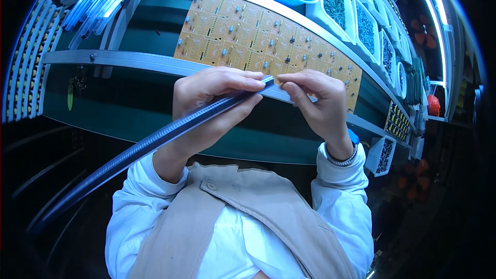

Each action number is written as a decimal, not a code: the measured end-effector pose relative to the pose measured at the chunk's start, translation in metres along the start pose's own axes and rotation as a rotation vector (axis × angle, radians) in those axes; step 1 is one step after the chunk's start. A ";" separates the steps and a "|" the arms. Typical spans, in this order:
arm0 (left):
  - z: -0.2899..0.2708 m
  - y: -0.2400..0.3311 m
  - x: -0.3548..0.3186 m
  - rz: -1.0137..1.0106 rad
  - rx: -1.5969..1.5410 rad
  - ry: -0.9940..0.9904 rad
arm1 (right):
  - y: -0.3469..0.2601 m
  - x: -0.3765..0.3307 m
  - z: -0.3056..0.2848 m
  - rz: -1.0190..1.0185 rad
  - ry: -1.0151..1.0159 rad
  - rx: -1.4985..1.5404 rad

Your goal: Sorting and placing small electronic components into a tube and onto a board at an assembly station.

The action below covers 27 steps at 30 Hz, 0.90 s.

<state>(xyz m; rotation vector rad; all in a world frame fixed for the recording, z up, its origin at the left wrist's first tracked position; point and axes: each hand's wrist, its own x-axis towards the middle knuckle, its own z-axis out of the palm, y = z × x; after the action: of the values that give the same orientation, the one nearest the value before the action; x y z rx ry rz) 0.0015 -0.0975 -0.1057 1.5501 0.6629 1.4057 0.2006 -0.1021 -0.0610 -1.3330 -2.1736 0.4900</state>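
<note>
One long dark tube (160, 138) slants from low on the person's left up toward the circuit boards (248, 36), clamped near its upper end in the left hand (214, 90). Just right of that tip is the right hand (316, 93), fingertips drawn close; whether they pinch anything, I can't tell.

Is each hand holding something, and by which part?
The left hand grips the long dark tube near its upper end. Whether the right hand holds something tiny can't be told.
</note>
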 end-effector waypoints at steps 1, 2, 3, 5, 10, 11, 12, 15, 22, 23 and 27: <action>0.000 0.004 0.002 -0.027 0.044 -0.028 | -0.003 0.001 0.003 0.146 -0.026 0.259; -0.001 0.007 0.003 -0.023 0.043 -0.029 | -0.005 0.002 0.006 0.290 -0.052 0.519; -0.002 0.010 0.005 -0.018 0.089 -0.057 | -0.007 0.003 0.007 0.433 -0.079 0.780; -0.005 0.015 0.006 -0.010 0.187 -0.105 | -0.001 0.007 0.006 0.482 -0.156 0.895; -0.017 0.004 0.003 0.112 0.007 -0.115 | -0.008 0.019 0.003 0.532 -0.306 1.081; -0.019 0.000 0.002 0.140 0.010 -0.101 | -0.011 0.022 0.003 0.508 -0.299 1.062; -0.021 -0.004 0.002 0.169 0.013 -0.086 | -0.015 0.026 0.003 0.505 -0.308 1.059; -0.023 -0.010 0.000 0.162 0.009 0.008 | -0.023 0.042 0.007 -0.055 -0.079 0.031; -0.026 -0.020 0.003 0.041 -0.073 0.189 | 0.043 0.080 0.017 -0.195 0.142 -0.229; -0.027 -0.020 0.003 0.058 -0.056 0.187 | 0.045 0.080 0.017 -0.198 0.136 -0.229; -0.028 -0.020 0.002 0.087 -0.034 0.179 | 0.046 0.080 0.018 -0.213 0.137 -0.300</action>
<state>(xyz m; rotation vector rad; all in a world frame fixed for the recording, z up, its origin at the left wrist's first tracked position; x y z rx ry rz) -0.0214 -0.0794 -0.1237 1.4522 0.6816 1.6267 0.1921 -0.0107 -0.0810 -1.2213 -2.3026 -0.0104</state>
